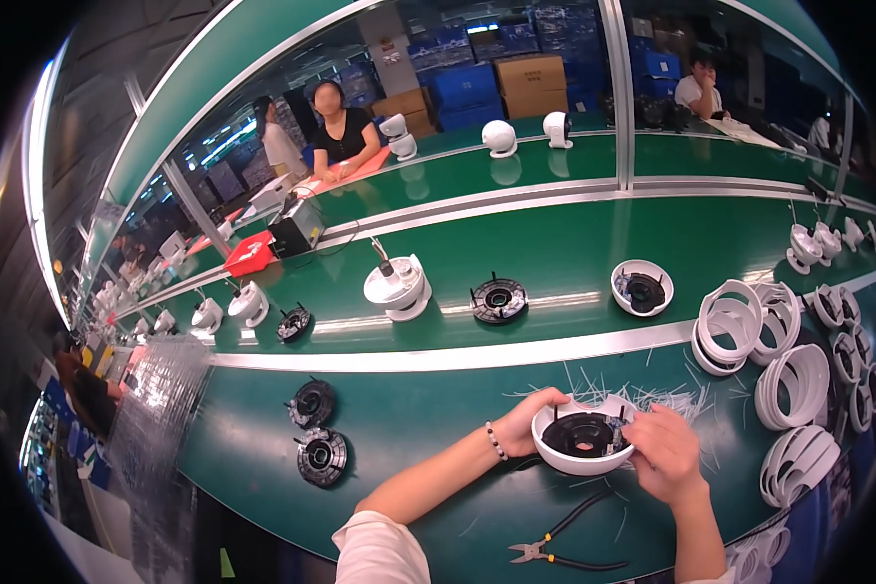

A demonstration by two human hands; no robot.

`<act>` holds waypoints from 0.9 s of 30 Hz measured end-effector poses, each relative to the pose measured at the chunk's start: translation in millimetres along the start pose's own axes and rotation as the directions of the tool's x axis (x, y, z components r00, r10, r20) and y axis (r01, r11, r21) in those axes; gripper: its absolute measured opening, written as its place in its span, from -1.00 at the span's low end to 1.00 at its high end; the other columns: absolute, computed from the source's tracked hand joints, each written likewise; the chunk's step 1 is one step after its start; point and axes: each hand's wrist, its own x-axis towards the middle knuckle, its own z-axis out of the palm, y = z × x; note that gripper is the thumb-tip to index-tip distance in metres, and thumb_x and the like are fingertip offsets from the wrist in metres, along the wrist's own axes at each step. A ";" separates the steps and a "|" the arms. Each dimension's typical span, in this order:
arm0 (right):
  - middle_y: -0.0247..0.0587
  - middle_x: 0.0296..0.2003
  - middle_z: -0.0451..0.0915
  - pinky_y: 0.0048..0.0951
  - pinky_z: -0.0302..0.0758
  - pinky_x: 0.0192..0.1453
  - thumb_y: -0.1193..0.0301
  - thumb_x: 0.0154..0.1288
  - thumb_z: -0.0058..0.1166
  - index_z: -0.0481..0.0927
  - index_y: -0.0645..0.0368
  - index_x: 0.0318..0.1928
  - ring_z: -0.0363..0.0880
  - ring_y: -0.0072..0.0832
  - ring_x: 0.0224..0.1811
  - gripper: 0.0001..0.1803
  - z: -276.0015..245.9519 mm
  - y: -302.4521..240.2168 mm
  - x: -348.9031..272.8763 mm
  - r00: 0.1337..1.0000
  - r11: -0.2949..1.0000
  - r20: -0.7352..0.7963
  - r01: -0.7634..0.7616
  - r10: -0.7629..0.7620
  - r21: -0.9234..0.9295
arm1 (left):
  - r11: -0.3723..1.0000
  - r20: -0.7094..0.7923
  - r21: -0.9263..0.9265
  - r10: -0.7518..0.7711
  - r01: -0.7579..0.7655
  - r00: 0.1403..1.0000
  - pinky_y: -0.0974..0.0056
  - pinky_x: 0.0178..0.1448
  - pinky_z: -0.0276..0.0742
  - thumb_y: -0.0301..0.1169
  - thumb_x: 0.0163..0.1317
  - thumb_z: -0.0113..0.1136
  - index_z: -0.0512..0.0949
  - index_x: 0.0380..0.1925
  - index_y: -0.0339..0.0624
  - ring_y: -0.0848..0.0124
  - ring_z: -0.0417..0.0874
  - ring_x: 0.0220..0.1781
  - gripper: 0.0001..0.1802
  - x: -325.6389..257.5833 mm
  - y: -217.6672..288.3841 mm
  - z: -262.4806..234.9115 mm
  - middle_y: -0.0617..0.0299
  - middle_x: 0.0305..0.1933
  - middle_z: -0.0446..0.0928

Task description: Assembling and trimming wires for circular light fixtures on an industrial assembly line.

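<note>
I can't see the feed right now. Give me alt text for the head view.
Both hands hold a white dome shell with a black round insert over a green workbench: left hand on its left rim, right hand on its right rim. Black-handled cutters lie below it, two black round parts to the left, and stacked white rings to the right.

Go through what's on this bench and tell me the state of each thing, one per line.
White dome shell: open side up, black part seated inside, held by both hands.
Left hand: gripping the shell's left rim.
Right hand: fingers on the shell's right rim.
Pliers: lying unused on the bench.
White rings: stacked at right.
</note>
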 end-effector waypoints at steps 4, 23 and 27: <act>-0.23 -0.39 0.56 -0.26 0.37 -0.08 0.60 -0.40 0.16 0.53 0.21 -0.36 0.54 -0.32 -0.25 -0.62 -0.4 3.1 -0.7 0.999 0.995 -0.018 0.027 -0.028 -0.091 | 0.999 0.016 -0.034 -0.023 0.023 1.000 0.26 0.04 0.44 -0.26 0.16 -0.23 0.27 0.01 -0.47 0.26 0.54 -0.12 -0.49 4.7 0.9 2.7 -0.11 -0.06 0.42; -0.03 0.05 0.36 -0.25 0.25 0.12 0.52 -0.28 0.26 0.40 0.24 -0.05 0.27 -0.09 0.11 -0.37 -31.2 23.2 -7.2 0.972 0.979 -0.148 -0.195 0.184 -0.067 | 0.953 0.109 -0.245 0.211 -0.180 0.971 0.49 -0.72 0.25 -0.19 0.12 -0.30 0.18 0.10 -0.33 0.54 0.24 -0.74 -0.42 23.2 54.8 29.3 -0.19 0.09 0.28; -0.05 0.04 0.37 -0.26 0.26 0.11 0.54 -0.28 0.25 0.45 0.22 -0.12 0.27 -0.10 0.10 -0.45 -43.0 29.7 -21.0 0.959 0.956 -0.137 -0.265 0.248 -0.126 | 0.948 0.080 -0.270 0.199 -0.171 0.977 0.48 -0.70 0.27 -0.21 0.11 -0.32 0.23 0.06 -0.34 0.54 0.24 -0.74 -0.45 45.7 55.0 24.0 -0.18 0.08 0.30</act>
